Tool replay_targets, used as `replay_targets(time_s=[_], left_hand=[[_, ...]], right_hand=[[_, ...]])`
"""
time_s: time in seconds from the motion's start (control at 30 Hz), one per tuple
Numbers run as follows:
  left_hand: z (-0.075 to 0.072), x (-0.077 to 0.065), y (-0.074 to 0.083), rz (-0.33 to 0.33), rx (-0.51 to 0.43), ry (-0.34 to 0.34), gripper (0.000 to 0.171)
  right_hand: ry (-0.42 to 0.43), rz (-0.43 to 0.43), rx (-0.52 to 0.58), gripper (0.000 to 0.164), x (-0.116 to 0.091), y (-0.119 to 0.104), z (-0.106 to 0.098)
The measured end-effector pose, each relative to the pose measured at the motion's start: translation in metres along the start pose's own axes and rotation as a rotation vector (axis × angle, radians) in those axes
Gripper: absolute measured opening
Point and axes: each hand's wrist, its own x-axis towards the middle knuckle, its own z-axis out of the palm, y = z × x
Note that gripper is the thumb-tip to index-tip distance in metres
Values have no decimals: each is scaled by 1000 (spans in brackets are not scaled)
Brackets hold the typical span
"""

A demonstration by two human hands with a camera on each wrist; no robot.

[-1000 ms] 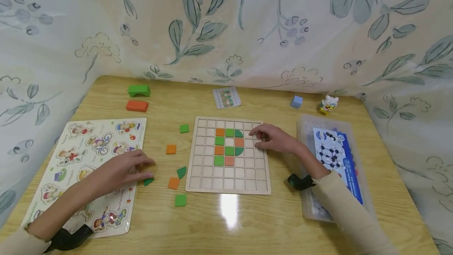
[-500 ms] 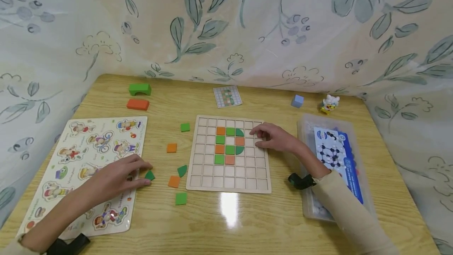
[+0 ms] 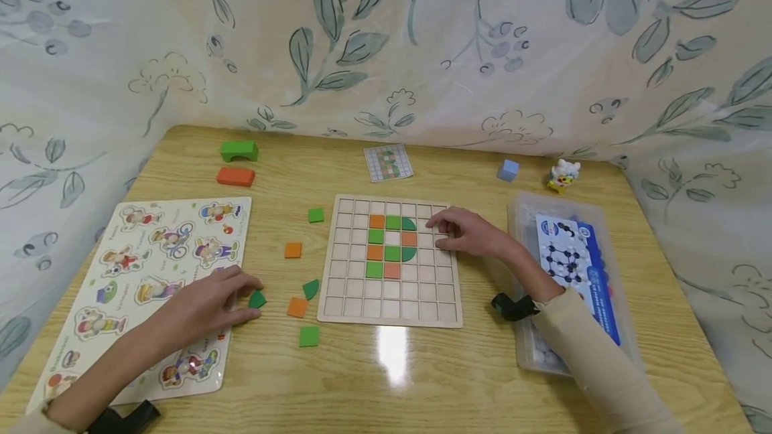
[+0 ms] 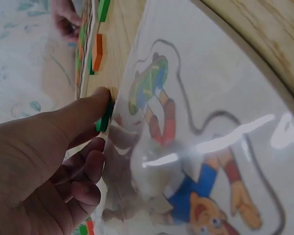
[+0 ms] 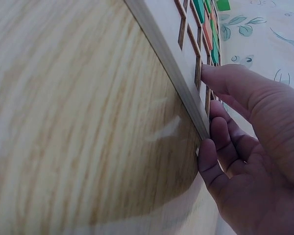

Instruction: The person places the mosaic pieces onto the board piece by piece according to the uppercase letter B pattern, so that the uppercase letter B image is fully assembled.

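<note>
One green quarter-circle tile (image 3: 256,299) lies at the fingertips of the left hand (image 3: 211,300), pinched or not I can't tell; rightward, the relaxed right hand (image 3: 469,232) touches a pale wooden grid board (image 3: 357,290).

Left arm (image 3: 111,367) and right arm (image 3: 533,275) reach forward, left grip (image 3: 208,300) and right grip (image 3: 467,232) loosely bent, thumbs (image 3: 242,317) apart from fingertips (image 3: 256,283).
</note>
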Motion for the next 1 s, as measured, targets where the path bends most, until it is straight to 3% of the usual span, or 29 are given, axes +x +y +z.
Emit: replay_targets(time_s=[0.5, 0.8, 1.0], left_hand=[[1, 6, 7, 51, 62, 50, 25], [7, 7, 19, -55, 188, 87, 30], [6, 7, 24, -63, 187, 97, 26]], right_hand=[[-1, 16, -16, 33, 1, 1, 0], [2, 10, 7, 32, 1, 3, 1], [3, 19, -8, 32, 1, 3, 1]])
